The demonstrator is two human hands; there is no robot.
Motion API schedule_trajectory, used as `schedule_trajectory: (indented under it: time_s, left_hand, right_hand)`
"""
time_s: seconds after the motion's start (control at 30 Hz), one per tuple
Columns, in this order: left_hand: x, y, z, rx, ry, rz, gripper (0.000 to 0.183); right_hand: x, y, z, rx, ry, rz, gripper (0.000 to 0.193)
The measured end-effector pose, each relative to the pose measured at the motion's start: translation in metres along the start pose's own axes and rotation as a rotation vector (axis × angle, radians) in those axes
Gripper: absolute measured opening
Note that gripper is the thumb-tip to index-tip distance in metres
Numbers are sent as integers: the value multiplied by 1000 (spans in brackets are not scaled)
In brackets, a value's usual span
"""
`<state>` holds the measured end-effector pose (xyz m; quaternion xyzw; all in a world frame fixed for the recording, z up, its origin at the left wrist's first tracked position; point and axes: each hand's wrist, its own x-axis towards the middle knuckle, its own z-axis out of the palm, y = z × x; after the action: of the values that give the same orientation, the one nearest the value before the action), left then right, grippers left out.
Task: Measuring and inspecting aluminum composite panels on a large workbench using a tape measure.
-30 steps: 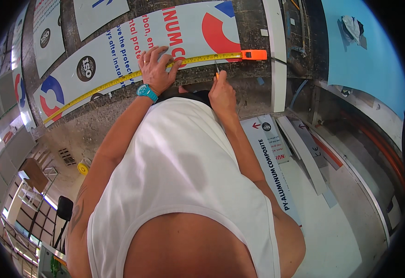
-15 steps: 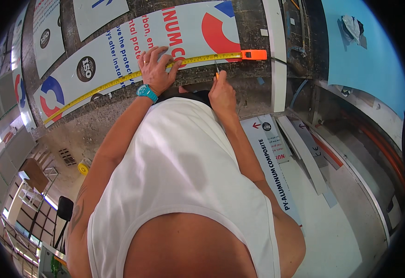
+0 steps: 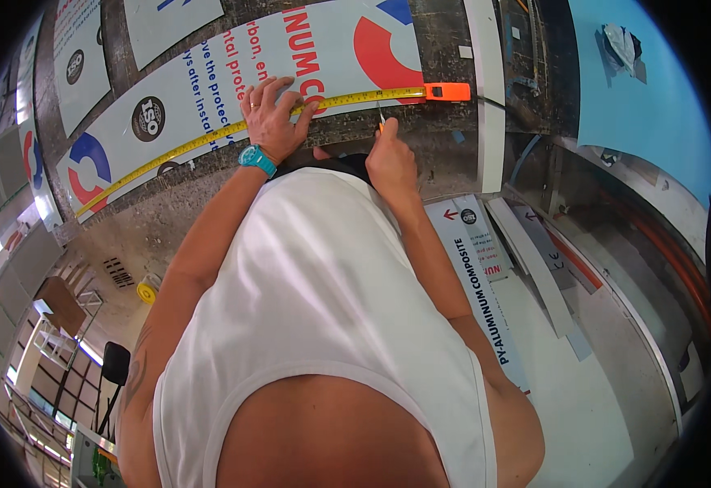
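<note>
A long printed panel (image 3: 331,61), white with red and blue markings, lies on a dark worktable. Along its near edge runs the yellow tape of a tape measure (image 3: 449,92), whose orange case sits at the right end. My left hand (image 3: 274,126) rests flat with fingers spread on the panel, its thumb beside the tape. A turquoise watch (image 3: 258,160) is on that wrist. My right hand (image 3: 393,163) is closed round a utility knife (image 3: 382,119). The thin blade points up at the panel's near edge, just below the tape; the grip is mostly hidden in my fingers.
More printed panels (image 3: 79,69) lie at the far left. A white bar (image 3: 490,122) crosses the table right of the tape case, with a light-blue sheet (image 3: 640,106) beyond. Panel strips (image 3: 526,260) lie lower right. A yellow roll (image 3: 148,290) is on the floor at left.
My right hand and the knife have shifted very slightly, along with a small shift of the view. My left hand and the tape measure stay in place on the panel.
</note>
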<state>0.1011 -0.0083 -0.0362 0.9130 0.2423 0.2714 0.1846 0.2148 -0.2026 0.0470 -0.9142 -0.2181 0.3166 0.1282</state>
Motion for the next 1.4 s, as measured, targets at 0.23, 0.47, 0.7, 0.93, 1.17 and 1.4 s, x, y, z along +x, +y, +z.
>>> schedule_trajectory:
  time_s: [0.23,0.47,0.7,0.93,1.17,1.4]
  left_hand:
    - [2,0,-1,1,2,8,27]
    - [2,2,-2,-12,3,-4,26]
    - [4,2,-3,-8,5,3,25]
    - [6,5,-6,8,11,0,28]
    - [2,3,-4,-6,10,-1,26]
    - [4,5,-4,-18,8,-2,26]
  right_hand:
    - [-1,2,6,41,-1,-1,18]
    - [4,-1,-3,-8,-55,17,19]
    - [3,-1,-3,6,-46,13,19]
    - [2,-2,-6,-7,-60,-2,19]
    - [2,1,2,-43,-35,21,19]
    - [3,-1,-13,-28,-50,18,20]
